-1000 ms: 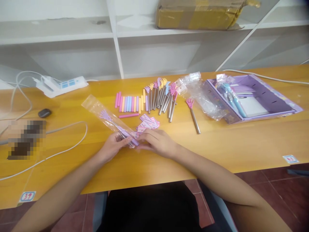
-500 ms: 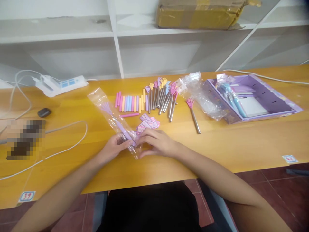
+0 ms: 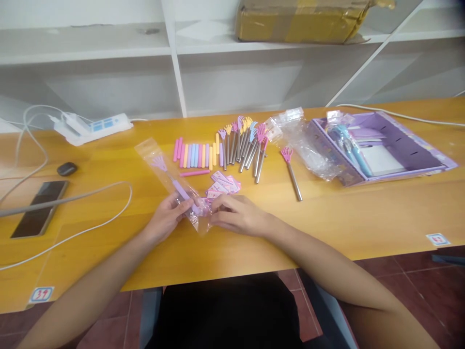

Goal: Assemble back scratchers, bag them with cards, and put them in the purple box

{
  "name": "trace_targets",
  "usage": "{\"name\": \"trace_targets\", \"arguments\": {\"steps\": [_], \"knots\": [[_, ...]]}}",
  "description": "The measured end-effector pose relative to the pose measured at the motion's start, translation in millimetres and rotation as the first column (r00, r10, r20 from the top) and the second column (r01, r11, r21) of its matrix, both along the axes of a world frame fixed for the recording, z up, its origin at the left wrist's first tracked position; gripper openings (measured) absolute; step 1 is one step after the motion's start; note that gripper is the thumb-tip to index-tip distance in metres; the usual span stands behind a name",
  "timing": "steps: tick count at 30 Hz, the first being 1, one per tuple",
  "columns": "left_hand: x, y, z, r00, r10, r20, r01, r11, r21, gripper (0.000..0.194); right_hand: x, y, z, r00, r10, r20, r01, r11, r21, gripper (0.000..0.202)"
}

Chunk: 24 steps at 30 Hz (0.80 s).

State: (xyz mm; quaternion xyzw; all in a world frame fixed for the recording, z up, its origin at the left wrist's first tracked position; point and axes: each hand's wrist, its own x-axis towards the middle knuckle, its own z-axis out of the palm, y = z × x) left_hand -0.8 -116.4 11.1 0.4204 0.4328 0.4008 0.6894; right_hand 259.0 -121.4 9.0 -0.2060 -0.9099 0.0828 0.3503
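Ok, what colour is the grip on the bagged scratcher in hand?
The grip is light purple, clearest in the head view.

The person is wearing a black garment over the torso, its plain, dark cloth showing as one solid patch whose upper corners are rounding off. Creases are hardly standing out against the black. The left forearm and the right forearm are both showing bare, with smooth outlines that are tapering toward slim wrists. The left grip and the right grip are appearing as bare hands with slender fingers, the nails looking too small to make out.
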Motion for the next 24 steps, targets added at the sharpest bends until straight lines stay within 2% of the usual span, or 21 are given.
{"name": "trace_targets", "arguments": {"steps": [2, 5, 10, 17, 21, 24], "knots": [[-1, 1, -3.5, 0.998, -0.04, -0.058, 0.043, 0.998, 0.049, 0.044, -1, -1, 0.7, 0.999, 0.027, -0.046, -0.027, 1.0, 0.009, 0.009], [-3, 0, -8.8, 0.982, -0.12, -0.146, 0.139, 0.983, 0.122, 0.044, -4, -2, 1.6, 0.99, 0.05, -0.129, -0.06, 0.995, -0.075, 0.009], [-3, -4, -14.4, 0.955, -0.234, -0.182, 0.256, 0.96, 0.111, 0.041, -7, -2, -0.3, 0.98, 0.01, -0.2, -0.055, 0.974, -0.218, 0.005], [-1, -8, -10.6, 0.941, -0.328, -0.09, 0.336, 0.937, 0.099, 0.048, -8, -1, -8.3, 0.979, -0.055, -0.195, -0.002, 0.96, -0.278, 0.007], [4, -10, -5.5, 0.936, -0.326, -0.134, 0.34, 0.935, 0.101, 0.044, -9, -2, -8.8, 0.977, -0.067, -0.201, 0.01, 0.962, -0.274, 0.009], [5, -12, -6.0, 0.928, -0.331, -0.169, 0.35, 0.932, 0.095, 0.036, -10, -3, -10.8, 0.972, -0.101, -0.212, 0.024, 0.941, -0.336, 0.019]]}}
